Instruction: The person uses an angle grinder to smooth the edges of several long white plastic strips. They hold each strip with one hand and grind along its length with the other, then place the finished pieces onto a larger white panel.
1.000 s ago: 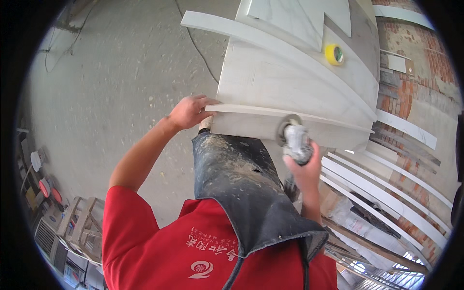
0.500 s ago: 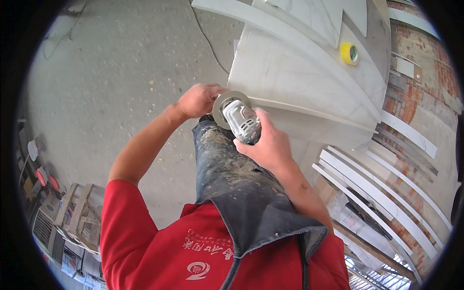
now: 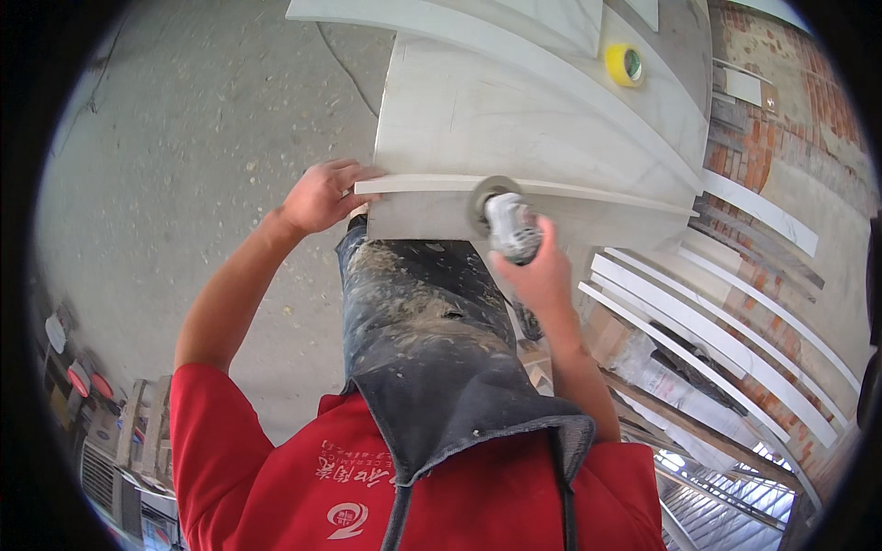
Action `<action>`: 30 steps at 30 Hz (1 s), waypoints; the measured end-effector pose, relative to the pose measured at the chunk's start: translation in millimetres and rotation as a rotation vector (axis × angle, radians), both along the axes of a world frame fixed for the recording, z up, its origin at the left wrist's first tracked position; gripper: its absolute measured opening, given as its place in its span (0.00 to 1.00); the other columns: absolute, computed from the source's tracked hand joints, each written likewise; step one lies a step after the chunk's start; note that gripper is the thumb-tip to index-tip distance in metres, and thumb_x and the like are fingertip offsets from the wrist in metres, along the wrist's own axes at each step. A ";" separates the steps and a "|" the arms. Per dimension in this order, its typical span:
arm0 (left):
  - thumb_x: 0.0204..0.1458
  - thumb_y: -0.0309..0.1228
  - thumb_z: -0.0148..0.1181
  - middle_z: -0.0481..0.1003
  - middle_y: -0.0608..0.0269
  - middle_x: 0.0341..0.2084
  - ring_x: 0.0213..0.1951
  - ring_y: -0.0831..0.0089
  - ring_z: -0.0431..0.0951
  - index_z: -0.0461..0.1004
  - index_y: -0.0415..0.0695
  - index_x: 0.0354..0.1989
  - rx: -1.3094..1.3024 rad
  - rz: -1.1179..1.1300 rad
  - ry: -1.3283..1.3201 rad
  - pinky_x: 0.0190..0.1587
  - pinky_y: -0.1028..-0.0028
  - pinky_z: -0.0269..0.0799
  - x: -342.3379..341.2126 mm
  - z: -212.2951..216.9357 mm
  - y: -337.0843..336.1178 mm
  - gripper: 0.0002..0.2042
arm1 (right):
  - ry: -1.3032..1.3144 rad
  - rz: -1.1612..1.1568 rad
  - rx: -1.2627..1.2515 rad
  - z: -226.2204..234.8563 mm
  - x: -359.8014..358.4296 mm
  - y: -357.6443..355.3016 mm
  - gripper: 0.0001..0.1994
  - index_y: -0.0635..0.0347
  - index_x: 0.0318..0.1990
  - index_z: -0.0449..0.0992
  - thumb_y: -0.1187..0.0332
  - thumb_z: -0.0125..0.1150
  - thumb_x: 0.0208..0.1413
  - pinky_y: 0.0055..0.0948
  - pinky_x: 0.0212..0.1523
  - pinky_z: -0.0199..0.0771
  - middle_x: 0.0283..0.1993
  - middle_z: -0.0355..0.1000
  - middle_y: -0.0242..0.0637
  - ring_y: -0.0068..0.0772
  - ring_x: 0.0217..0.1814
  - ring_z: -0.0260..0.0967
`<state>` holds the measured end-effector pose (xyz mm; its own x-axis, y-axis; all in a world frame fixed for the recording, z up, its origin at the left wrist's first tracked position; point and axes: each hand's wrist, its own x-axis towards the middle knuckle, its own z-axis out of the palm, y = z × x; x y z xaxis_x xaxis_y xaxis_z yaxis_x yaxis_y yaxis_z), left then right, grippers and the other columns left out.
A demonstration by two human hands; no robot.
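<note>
My right hand is wrapped around a dusty angle grinder, slightly blurred. The grinder's round disc is at the near edge of a long, narrow white strip, around its middle; whether it touches cannot be told. At the strip's left end, my left hand pinches it, fingers on top and thumb below. The strip lies across a large pale slab, along the side nearest me. A dark, dust-caked apron covers my front just below the slab.
A roll of yellow tape sits on the slab among curved white pieces. Several long white strips lie at the right, by a brick surface. A cable runs over the grey floor. Wooden pallet boards stand lower left.
The grinder in my right hand has moved right along the strip, away from my left hand. My left hand stays at the strip's left end. The whole view has shifted somewhat.
</note>
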<state>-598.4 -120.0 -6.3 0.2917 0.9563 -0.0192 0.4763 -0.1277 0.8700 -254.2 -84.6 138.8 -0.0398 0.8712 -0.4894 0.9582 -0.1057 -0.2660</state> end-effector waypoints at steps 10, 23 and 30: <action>0.55 0.32 0.70 0.82 0.51 0.45 0.43 0.55 0.83 0.80 0.46 0.57 -0.029 0.000 -0.002 0.47 0.60 0.80 -1.3 -4.4 -3.9 0.20 | 0.279 -0.714 0.373 -52.5 194.9 17.9 0.40 0.69 0.65 0.67 0.57 0.77 0.48 0.37 0.61 0.69 0.60 0.73 0.48 0.42 0.59 0.71; 0.52 0.25 0.69 0.77 0.52 0.48 0.48 0.50 0.79 0.78 0.47 0.57 -0.054 0.109 0.094 0.51 0.60 0.78 1.3 21.0 8.3 0.22 | 0.753 -1.043 0.506 -12.7 141.4 -62.9 0.24 0.61 0.59 0.68 0.63 0.65 0.57 0.38 0.31 0.81 0.43 0.72 0.41 0.38 0.34 0.76; 0.50 0.22 0.65 0.73 0.50 0.50 0.53 0.48 0.76 0.71 0.48 0.64 -0.093 0.109 0.116 0.56 0.58 0.76 8.3 15.4 12.3 0.29 | 0.785 -1.077 0.459 -14.5 155.5 -86.9 0.23 0.62 0.59 0.69 0.69 0.65 0.57 0.35 0.40 0.80 0.49 0.72 0.38 0.33 0.43 0.74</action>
<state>-590.1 -107.7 9.1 0.1771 0.9747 -0.1367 0.5808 0.0087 0.8140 -98.6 -171.4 124.3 0.6130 0.7225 -0.3196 0.0528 -0.4412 -0.8959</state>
